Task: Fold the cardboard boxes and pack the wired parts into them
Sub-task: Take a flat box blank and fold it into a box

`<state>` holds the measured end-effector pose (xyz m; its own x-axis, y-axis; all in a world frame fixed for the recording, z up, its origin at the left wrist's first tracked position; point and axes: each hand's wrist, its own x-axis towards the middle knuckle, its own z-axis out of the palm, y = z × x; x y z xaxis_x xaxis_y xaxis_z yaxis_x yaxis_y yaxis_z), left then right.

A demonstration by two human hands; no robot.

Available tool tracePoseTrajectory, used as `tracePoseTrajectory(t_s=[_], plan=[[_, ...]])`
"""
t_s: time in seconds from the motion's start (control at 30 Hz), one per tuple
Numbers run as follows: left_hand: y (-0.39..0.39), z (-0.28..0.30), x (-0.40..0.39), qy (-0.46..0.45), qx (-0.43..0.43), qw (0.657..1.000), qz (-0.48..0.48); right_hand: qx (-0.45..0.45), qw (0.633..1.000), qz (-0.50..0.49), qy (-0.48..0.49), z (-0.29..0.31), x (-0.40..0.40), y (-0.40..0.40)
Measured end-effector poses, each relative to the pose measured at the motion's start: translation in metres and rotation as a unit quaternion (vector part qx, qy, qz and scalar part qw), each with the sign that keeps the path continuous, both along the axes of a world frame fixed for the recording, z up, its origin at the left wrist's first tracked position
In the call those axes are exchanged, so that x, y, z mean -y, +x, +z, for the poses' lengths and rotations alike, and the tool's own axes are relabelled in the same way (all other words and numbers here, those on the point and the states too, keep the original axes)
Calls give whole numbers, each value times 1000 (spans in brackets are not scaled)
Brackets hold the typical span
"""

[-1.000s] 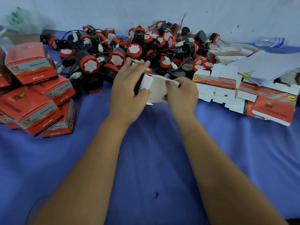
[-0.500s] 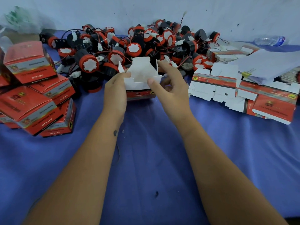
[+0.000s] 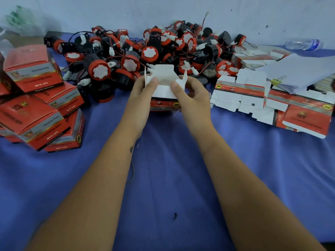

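While my left hand point(image 3: 140, 98) and right hand point(image 3: 192, 98) grip the open box point(image 3: 164, 91), wired parts point(image 3: 154, 49) crowd twelve o'clock, finished boxes point(image 3: 36, 98) nine, on the blue tabletop point(image 3: 172, 169).

Blue cloth-covered table point(image 3: 253, 178) and what we see lying on it

Along the far edge we see a heap of black-and-red round wired parts with white connectors point(image 3: 145, 51). At the left sits a pile of folded red-and-grey cardboard boxes point(image 3: 36, 109). At the right lie flat unfolded red-and-white box blanks point(image 3: 262, 98), partly under white paper sheets held by a yellow binder clip point(image 3: 299, 69). A clear plastic bottle point(image 3: 302, 44) lies on its side at the far right corner. A small dark speck point(image 3: 175, 216) marks the cloth near us.
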<state>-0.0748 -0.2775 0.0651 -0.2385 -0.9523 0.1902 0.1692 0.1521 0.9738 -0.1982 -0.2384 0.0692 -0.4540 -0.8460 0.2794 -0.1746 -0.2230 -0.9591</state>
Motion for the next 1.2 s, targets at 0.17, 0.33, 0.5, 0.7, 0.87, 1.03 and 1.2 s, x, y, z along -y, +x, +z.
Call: tracePoseTrajectory(t_s=[0.17, 0.33, 0.5, 0.7, 0.87, 1.03, 1.2], plan=[[-2, 0, -1, 0, -6, 999, 43, -30, 999, -33, -18, -1, 2, 1], [-10, -1, -4, -35, -2, 997, 73, -27, 998, -55, -29, -1, 2, 2], [-12, -2, -6, -71, 12, 996, 43, -89, 988, -80, -93, -1, -4, 2], [-5, -4, 0, -51, -55, 996, -51, -101, 991, -15, -92, -4, -5, 3], [-5, 0, 3, 7, -81, 996, -23, -101, 994, -12, -48, -3, -2, 3], [-4, 0, 5, 13, -123, 992, -34, -40, 998, 6, -44, 2, -1, 2], [-6, -2, 4, 22, -127, 990, -60, 18, 1000, -18, -16, 4, 0, 1]])
